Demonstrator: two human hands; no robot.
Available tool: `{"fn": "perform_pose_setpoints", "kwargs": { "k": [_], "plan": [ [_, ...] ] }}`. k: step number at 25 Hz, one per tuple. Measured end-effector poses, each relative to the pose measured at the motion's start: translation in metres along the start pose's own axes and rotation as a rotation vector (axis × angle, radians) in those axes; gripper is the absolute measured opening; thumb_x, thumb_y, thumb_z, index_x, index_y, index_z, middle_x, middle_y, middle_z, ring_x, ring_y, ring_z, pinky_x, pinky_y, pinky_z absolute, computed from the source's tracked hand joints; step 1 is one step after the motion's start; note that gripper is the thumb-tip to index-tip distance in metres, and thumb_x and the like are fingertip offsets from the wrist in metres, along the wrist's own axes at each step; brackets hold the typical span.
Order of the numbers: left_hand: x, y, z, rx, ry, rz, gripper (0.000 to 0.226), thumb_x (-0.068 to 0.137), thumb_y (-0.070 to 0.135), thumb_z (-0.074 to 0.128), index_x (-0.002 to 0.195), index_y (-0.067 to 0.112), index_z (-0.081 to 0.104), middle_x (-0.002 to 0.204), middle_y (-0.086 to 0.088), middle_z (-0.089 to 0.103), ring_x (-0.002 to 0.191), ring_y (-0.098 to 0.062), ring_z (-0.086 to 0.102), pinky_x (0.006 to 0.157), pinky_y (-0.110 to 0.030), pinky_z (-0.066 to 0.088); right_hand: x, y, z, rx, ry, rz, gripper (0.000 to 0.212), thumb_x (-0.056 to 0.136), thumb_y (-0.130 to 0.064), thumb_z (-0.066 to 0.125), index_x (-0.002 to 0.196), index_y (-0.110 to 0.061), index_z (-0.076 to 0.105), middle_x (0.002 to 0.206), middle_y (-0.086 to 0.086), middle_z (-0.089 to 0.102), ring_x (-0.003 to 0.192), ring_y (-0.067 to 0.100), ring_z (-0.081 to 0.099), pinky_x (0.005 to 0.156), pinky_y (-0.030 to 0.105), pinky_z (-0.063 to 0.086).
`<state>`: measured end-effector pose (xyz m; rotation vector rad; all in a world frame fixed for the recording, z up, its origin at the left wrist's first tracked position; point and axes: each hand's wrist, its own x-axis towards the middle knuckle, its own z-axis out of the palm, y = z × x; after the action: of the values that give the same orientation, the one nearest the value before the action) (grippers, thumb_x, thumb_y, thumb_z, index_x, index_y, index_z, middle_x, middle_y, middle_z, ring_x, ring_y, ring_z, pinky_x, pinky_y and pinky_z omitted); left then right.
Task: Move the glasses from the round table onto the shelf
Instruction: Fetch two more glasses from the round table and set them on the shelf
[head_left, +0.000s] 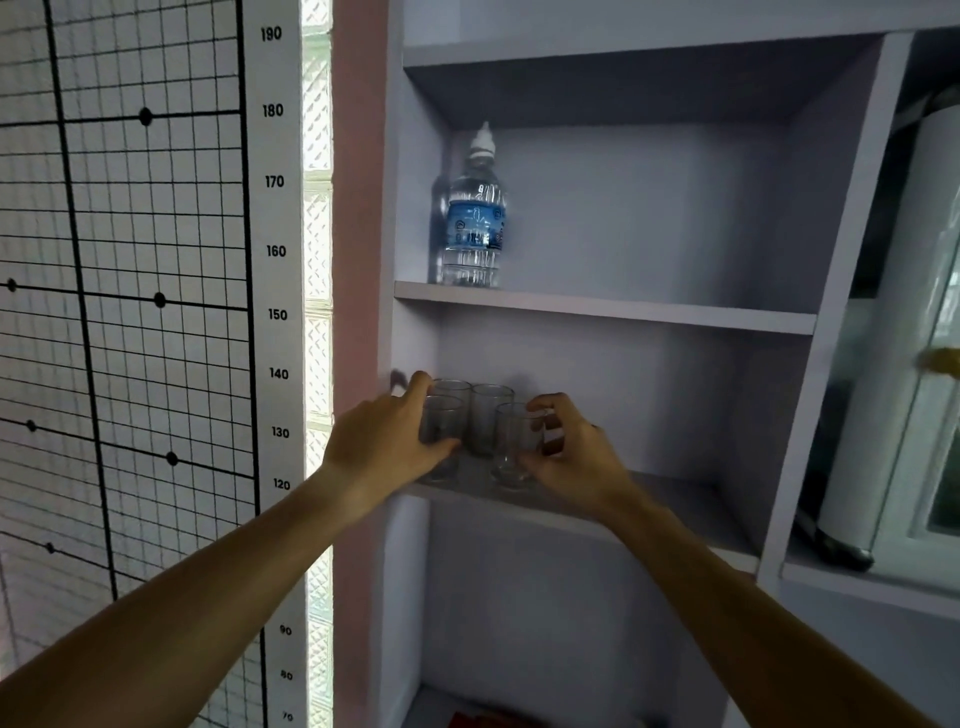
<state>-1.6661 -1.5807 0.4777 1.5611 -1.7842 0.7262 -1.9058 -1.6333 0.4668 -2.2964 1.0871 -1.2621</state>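
Four glasses (485, 415) stand on the shelf (649, 499), clustered at its left end. The left hand (387, 441) grips the front-left one; the right hand (563, 452) grips the front-right one. Placing seems nearly finished; the counter is out of view, so any remainder cannot be told.

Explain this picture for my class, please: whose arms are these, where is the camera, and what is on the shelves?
The camera is worn on a person's head, looking forward and down, so the two bare arms are that person's own. Four clear glasses stand on the lower shelf of a pale cabinet. The left hand grips the front left glass; the right hand curls round the front right glass. A water bottle stands on the shelf above. A measuring grid covers the wall on the left.
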Motion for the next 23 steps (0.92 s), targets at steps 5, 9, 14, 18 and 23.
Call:
{"fn": "perform_pose_setpoints", "kwargs": {
  "k": [5,9,14,18,23],
  "plan": [
    [-0.003,-0.001,-0.001,-0.079,0.002,0.001,0.066,0.079,0.059,0.069,0.126,0.026,0.039,0.081,0.002,0.073,0.060,-0.018,0.068,0.048,-0.013,0.036,0.000,-0.005,0.011,0.080,0.055,-0.016,0.056,0.076,-0.030,0.081,0.116,-0.041,0.043,0.103,-0.011,0.061,0.082,0.010,0.068,0.064,0.016,0.057],
    [-0.007,-0.004,0.004,-0.095,0.000,0.003,0.056,0.085,0.049,0.068,0.124,0.024,0.036,0.081,0.002,0.073,0.062,-0.021,0.070,0.056,-0.023,0.053,0.000,-0.007,0.020,0.125,0.117,0.038,0.064,0.072,-0.028,0.086,0.118,-0.036,0.041,0.096,-0.007,0.063,0.081,0.012,0.069,0.064,0.018,0.057],
    [-0.009,-0.006,0.011,-0.097,0.000,0.025,0.039,0.091,0.041,0.064,0.116,0.023,0.039,0.074,0.004,0.069,0.058,-0.018,0.066,0.054,-0.019,0.043,0.004,-0.005,0.028,0.002,0.135,0.104,0.036,0.070,-0.035,0.085,0.086,-0.021,0.057,0.080,0.001,0.068,0.076,0.023,0.068,0.068,0.040,0.059],
    [-0.011,-0.007,0.014,-0.072,0.016,0.039,0.028,0.091,0.033,0.064,0.108,0.023,0.044,0.076,0.001,0.071,0.065,-0.025,0.068,0.057,-0.022,0.037,0.006,-0.008,0.034,-0.086,0.129,0.049,0.027,0.075,-0.035,0.082,0.078,-0.016,0.063,0.084,0.003,0.067,0.076,0.019,0.067,0.072,0.039,0.058],
    [-0.017,-0.008,0.018,-0.025,0.037,0.055,0.021,0.088,0.026,0.067,0.103,0.024,0.053,0.080,-0.002,0.073,0.069,-0.029,0.070,0.057,-0.024,0.036,0.008,-0.009,0.040,-0.092,0.151,0.005,0.022,0.077,-0.032,0.083,0.075,-0.017,0.067,0.087,0.003,0.067,0.075,0.016,0.068,0.072,0.036,0.058]
  ]
}}
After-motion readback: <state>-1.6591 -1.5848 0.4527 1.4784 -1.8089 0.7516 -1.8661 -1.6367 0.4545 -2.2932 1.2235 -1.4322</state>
